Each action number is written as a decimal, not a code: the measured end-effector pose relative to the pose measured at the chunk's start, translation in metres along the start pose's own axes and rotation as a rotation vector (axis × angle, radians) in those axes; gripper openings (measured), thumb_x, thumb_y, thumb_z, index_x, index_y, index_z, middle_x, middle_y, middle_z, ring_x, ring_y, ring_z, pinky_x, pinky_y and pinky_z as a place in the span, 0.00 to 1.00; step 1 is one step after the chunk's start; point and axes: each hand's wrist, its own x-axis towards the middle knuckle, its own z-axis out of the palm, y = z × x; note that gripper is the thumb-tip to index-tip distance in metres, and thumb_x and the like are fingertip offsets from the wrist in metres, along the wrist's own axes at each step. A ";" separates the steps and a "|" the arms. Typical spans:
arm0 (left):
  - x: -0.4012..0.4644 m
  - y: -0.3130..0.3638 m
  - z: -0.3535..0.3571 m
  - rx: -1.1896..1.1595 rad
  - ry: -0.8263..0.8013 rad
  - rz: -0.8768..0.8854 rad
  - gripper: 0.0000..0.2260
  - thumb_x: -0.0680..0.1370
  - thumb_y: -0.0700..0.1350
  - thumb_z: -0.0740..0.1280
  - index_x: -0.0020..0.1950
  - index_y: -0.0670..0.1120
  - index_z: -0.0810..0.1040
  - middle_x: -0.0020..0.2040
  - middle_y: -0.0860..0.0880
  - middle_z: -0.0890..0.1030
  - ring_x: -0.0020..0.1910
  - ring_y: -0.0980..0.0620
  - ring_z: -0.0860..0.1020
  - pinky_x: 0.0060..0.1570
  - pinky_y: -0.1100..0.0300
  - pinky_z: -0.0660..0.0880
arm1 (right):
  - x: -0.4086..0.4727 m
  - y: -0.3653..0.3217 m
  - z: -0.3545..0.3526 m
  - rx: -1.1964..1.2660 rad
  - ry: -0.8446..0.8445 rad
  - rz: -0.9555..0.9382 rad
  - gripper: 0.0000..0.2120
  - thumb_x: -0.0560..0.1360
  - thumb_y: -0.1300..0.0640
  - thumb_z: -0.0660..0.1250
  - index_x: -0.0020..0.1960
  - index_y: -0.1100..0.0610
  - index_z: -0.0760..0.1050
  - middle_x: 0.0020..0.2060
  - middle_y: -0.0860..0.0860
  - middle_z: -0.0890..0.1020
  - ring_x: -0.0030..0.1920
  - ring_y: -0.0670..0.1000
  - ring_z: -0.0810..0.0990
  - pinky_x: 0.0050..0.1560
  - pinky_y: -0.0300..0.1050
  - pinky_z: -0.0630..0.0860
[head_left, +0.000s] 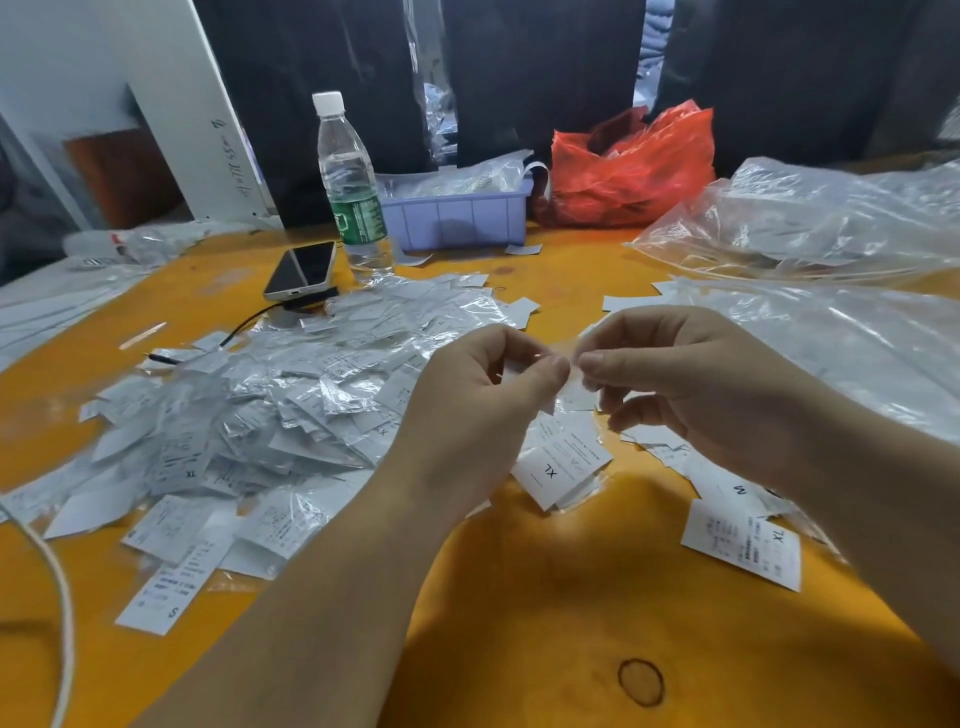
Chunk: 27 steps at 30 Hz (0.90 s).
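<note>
two hands are up together over the desk (545, 597), fingertips almost meeting. the left hand (483, 410) and the right hand (696, 384) each pinch one small clear sleeve (566, 347) between thumb and forefinger. it hangs above the desk's middle, and a white slip seems to sit in it, though blur makes that hard to tell.

under the hands lies one stack (558, 467) of labels, the top one marked xl. right of it lie loose labels, two with sizes i can read: one m label (740, 488) and one xl label (743, 545). to the left spreads one big pile (291, 405) of bagged labels, too many to count, with one s label (166, 587) at its near edge.

at the back stand one bottle (353, 192), one phone (301, 270) just beside it, one tray (467, 218) and one red bag (628, 166). clear bags (810, 218) fill the right side. one cable (62, 597) crosses the near left corner.
</note>
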 end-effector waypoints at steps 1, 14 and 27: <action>0.000 0.000 0.000 0.005 0.003 -0.007 0.03 0.77 0.46 0.70 0.44 0.49 0.80 0.32 0.56 0.79 0.34 0.59 0.76 0.41 0.57 0.75 | 0.000 0.000 0.000 0.006 0.017 0.000 0.02 0.74 0.63 0.70 0.44 0.61 0.80 0.34 0.54 0.80 0.34 0.50 0.78 0.36 0.44 0.77; -0.001 0.006 0.000 -0.073 -0.011 -0.196 0.26 0.69 0.71 0.57 0.42 0.53 0.84 0.46 0.49 0.84 0.41 0.49 0.78 0.42 0.52 0.72 | 0.000 0.001 0.002 0.120 0.256 -0.102 0.06 0.74 0.67 0.68 0.39 0.61 0.79 0.31 0.55 0.83 0.29 0.50 0.80 0.31 0.42 0.77; 0.002 0.002 -0.004 -0.019 0.024 -0.072 0.06 0.78 0.43 0.66 0.42 0.46 0.80 0.30 0.57 0.78 0.30 0.61 0.74 0.30 0.71 0.69 | 0.000 -0.002 0.008 0.213 0.095 -0.047 0.16 0.63 0.71 0.68 0.50 0.62 0.74 0.35 0.57 0.82 0.32 0.55 0.82 0.33 0.46 0.79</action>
